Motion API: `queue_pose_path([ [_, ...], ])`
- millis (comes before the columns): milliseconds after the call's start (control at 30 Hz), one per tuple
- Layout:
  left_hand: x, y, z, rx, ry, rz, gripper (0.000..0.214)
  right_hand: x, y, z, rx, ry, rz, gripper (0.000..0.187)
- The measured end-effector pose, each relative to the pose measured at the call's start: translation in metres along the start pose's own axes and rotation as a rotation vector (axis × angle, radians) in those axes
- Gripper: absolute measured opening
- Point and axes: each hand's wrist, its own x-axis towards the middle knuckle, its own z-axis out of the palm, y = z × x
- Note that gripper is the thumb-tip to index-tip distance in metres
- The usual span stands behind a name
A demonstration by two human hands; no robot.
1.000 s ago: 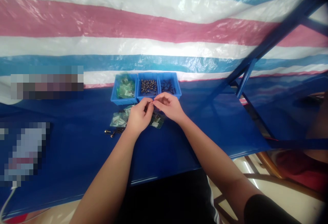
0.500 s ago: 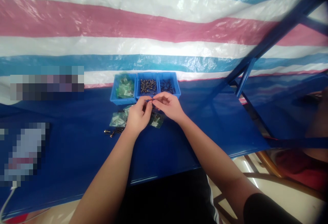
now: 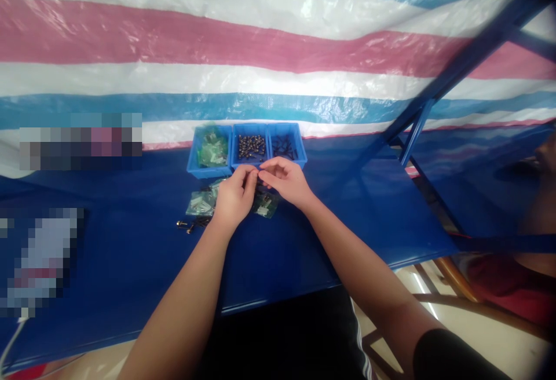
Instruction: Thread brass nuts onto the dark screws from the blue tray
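Both hands meet fingertip to fingertip above the table, in front of the blue bins. My left hand (image 3: pixel 236 196) is closed, thumb against bent fingers, on something too small to make out. My right hand (image 3: pixel 287 181) is closed in a loose pinch at the same spot; whatever lies between its fingertips is hidden. Under and beside the hands lie clear plastic bags of small parts, one bag (image 3: pixel 200 203) left of my left hand and another bag (image 3: pixel 266 204) below my right. Several loose dark bolts (image 3: pixel 191 225) lie by my left wrist.
Three blue bins stand in a row: one with greenish bags (image 3: pixel 212 151), one with brass-and-dark small fasteners (image 3: pixel 252 146), one with dark screws (image 3: pixel 284 147). A blue metal frame (image 3: pixel 417 131) rises at right, with a person partly visible beyond. A blurred-out object (image 3: pixel 46 258) lies left.
The fingertips have shifted slightly: the right index finger has lifted a little from the left fingertips. The arms, bins and bags stay where they were.
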Motion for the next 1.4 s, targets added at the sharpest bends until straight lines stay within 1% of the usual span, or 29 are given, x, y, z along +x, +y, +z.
queue_pose_path([
  [267,-0.0007,0.0008,0.0001,-0.016,-0.004,0.000,0.027,-0.0002,-0.0005,-0.0007,0.013,0.015,-0.002,0.032],
  [567,-0.0004,0.0016,0.0011,0.021,0.054,0.079,0.022,0.0010,-0.0037,-0.0018,0.028,0.040,0.019,0.040],
  [767,-0.0003,0.0010,0.0017,0.044,0.058,0.063,0.021,-0.0001,-0.0029,-0.0010,0.029,0.024,0.014,0.041],
  [933,0.0000,-0.0009,0.0015,0.026,0.037,0.052,0.025,-0.0006,-0.0019,-0.0001,0.000,0.015,-0.004,0.042],
  [1167,-0.0006,-0.0013,0.0012,0.009,0.022,0.032,0.028,-0.0004,-0.0019,-0.0005,-0.002,0.010,0.025,0.042],
  [1400,-0.0002,-0.0003,0.0000,0.023,0.007,0.012,0.029,-0.0005,-0.0003,-0.0008,-0.007,0.006,0.031,0.037],
])
